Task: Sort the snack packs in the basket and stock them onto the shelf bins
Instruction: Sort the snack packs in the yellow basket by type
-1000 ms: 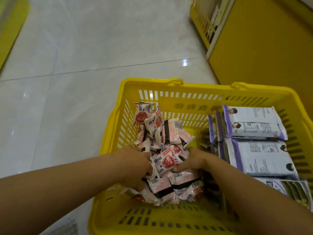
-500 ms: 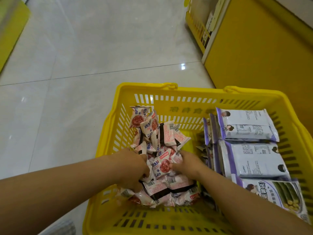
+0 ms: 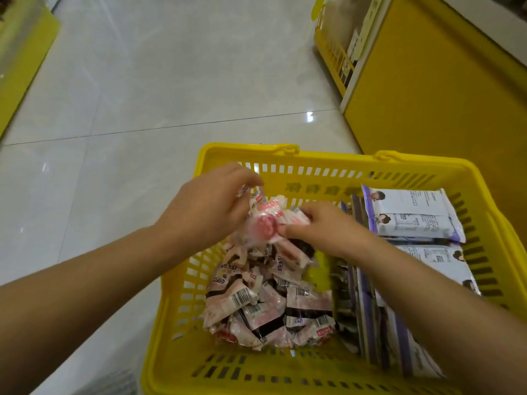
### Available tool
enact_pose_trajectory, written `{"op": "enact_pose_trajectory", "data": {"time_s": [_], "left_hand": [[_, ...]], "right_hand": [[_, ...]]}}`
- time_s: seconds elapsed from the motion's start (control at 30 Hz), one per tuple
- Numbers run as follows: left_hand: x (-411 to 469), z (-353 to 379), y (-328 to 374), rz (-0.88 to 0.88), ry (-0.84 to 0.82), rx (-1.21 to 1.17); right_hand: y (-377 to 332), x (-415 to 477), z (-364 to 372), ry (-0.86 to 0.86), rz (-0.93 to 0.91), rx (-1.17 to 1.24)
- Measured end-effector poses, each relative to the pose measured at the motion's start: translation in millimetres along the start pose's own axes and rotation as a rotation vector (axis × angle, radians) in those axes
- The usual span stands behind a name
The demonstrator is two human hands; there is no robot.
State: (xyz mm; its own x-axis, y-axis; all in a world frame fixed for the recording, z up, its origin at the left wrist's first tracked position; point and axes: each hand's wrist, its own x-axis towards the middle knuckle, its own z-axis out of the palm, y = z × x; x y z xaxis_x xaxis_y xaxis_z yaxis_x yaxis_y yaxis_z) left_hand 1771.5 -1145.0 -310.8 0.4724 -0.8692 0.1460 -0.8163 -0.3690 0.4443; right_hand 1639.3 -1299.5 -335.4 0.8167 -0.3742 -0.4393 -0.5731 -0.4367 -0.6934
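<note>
I'm gathering pink packs [image 3: 265, 220]: my left hand [image 3: 205, 206] and right hand [image 3: 322, 229] are gripping a bunch with curled fingers [image 3: 245, 178], just above the pile [image 3: 256, 303] in the basket [image 3: 285, 377]. Next, probably, carrying them to the shelf [image 3: 427, 95] bins.

Basket [image 3: 328, 158]: yellow slotted plastic, sitting open-topped.
Pink packs [image 3: 265, 305]: small sachets, lying heaped in the left half.
Held bunch [image 3: 266, 223]: hanging above the heap, left hand [image 3: 208, 208] and right hand [image 3: 323, 230] pinching it.
Purple packs [image 3: 410, 215]: larger, lying stacked along the right side.
</note>
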Motion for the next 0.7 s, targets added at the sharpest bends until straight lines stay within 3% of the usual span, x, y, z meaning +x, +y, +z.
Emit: {"op": "enact_pose_trajectory", "data": {"time_s": [0.07, 0.1, 0.17, 0.23, 0.33, 0.5, 0.6, 0.7], "left_hand": [[1.4, 1.2, 1.9, 0.090, 0.012, -0.025], [0.7, 4.8, 2.5, 0.137, -0.036, -0.017], [-3.8, 15.8, 1.2, 0.205, -0.216, 0.028], [-10.1, 26.9, -5.9, 0.184, -0.488, 0.138], [-17.2, 38.7, -15.5, 0.155, -0.823, 0.452], [-18.1, 42.9, -15.3, 0.217, -0.889, 0.654], [-21.7, 41.7, -15.6, 0.243, -0.863, 0.663], [-23.8, 40.8, -16.0, 0.277, -0.822, 0.666]], "right_hand": [[-8.6, 3.2, 20.4, -0.042, 0.006, 0.285], [-11.0, 4.1, 31.1, -0.147, 0.021, 0.427], [-9.5, 3.7, 48.5, -0.385, 0.043, 0.644], [0.6, 3.6, 56.1, -0.498, 0.043, 0.740], [21.8, 7.9, 55.4, -0.353, 0.124, 0.644], [62.8, 23.3, 43.4, 0.169, 0.215, 0.273], [81.9, 43.4, 44.2, 0.162, 0.249, 0.138], [89.1, 61.3, 53.9, 0.081, 0.337, 0.292]]}}
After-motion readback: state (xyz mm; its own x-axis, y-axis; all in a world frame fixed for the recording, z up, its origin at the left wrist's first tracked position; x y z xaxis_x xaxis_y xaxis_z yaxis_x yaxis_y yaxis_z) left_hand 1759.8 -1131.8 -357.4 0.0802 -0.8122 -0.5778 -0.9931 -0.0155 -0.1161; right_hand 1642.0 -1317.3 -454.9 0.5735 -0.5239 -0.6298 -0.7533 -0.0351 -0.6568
